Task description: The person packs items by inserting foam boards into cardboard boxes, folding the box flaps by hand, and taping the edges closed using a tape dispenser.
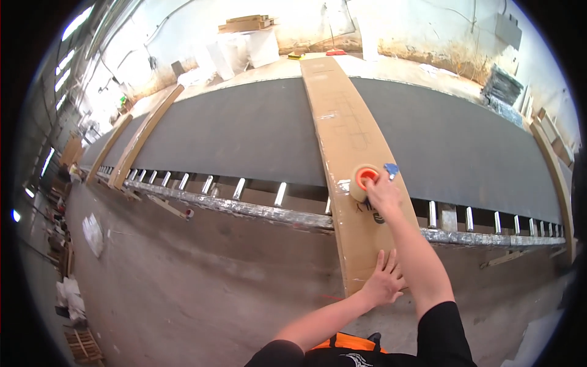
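The right hand (384, 194), fingers clamped on a tape roll (363, 181), is taping the long cardboard box (345, 131); the left hand (384, 282), fingers spread, is pressing its near end. Most of the box beyond the fingers looks untaped.

Grey conveyor belt (244, 131) — metal rollers (280, 194) beneath.

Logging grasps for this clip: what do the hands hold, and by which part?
The right hand grips a tape roll at its near side; the left hand lies flat on the cardboard box.
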`<state>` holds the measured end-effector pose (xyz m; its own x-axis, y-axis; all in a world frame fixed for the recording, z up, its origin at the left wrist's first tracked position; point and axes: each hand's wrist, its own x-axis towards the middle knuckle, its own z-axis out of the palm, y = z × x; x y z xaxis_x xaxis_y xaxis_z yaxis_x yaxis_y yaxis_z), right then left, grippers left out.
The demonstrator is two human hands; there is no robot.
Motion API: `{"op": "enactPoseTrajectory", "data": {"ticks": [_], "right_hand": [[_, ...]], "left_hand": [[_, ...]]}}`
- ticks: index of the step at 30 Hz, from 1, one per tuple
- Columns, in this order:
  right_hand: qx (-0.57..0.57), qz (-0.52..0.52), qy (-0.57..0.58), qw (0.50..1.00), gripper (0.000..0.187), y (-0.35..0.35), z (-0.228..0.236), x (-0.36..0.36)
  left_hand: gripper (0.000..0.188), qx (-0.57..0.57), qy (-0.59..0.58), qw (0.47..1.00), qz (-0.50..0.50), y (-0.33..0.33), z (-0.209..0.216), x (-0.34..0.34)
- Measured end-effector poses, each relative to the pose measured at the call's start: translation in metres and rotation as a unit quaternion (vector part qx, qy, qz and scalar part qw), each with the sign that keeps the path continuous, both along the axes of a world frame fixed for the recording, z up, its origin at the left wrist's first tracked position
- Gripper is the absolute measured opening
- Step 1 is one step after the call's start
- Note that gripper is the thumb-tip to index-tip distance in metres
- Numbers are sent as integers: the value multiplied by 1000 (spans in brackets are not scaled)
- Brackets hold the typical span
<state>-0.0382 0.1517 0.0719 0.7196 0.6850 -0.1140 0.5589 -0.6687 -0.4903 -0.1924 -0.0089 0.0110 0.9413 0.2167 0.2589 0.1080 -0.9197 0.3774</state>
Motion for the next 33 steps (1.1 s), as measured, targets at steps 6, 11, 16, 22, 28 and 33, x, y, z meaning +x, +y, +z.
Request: {"op": "enactPoseTrajectory", "data": {"ticks": [6, 11, 16, 22, 28, 33], "right_hand": [[-29, -35, -54, 997, 70, -104, 16, 12], [107, 7, 217, 970, 56, -183, -25, 37], [252, -89, 391, 881, 60, -203, -18, 49], [225, -44, 325, 918, 79, -245, 74, 8], [-23, 93, -101, 990, 53, -239, 97, -25], [-232, 182, -57, 954, 33, -232, 69, -30]], "left_hand": [[82, 40, 28, 999, 16, 5, 0, -15], [85, 28, 17, 999, 3, 1, -12, -15], [83, 28, 28, 999, 14, 9, -5, -8], [93, 56, 54, 996, 46, 22, -4, -17], [118, -27, -5, 997, 74, 16, -15, -10], [125, -2, -2, 995, 96, 23, -14, -21]]}}
